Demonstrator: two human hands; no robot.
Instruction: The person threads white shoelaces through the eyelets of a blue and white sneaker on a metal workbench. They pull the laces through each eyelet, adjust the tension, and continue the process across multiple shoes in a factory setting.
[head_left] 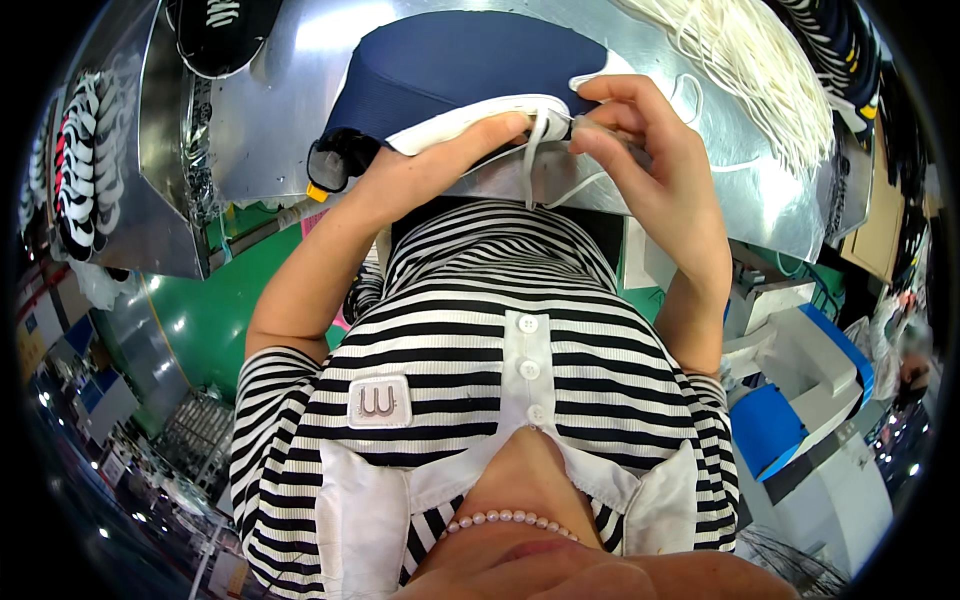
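A navy blue shoe upper (470,60) with a white strip along its edge lies over the near side of the metal table, its dark end towards the left. My left hand (430,165) grips its near edge, the thumb stretched along the white strip. A white shoelace (530,170) hangs from the strip, and part of it runs right, passing behind my right hand. My right hand (645,150) is at the upper's right end, fingers bent and thumb and fingertips drawn close together by the edge. What sits between those fingertips is too small to make out.
A bundle of white laces (750,70) lies at the table's right. More dark uppers (835,50) are stacked beyond it. A black shoe (225,35) stands at the far left, near a rack of white-striped pieces (85,165). The metal table (270,130) has raised side edges.
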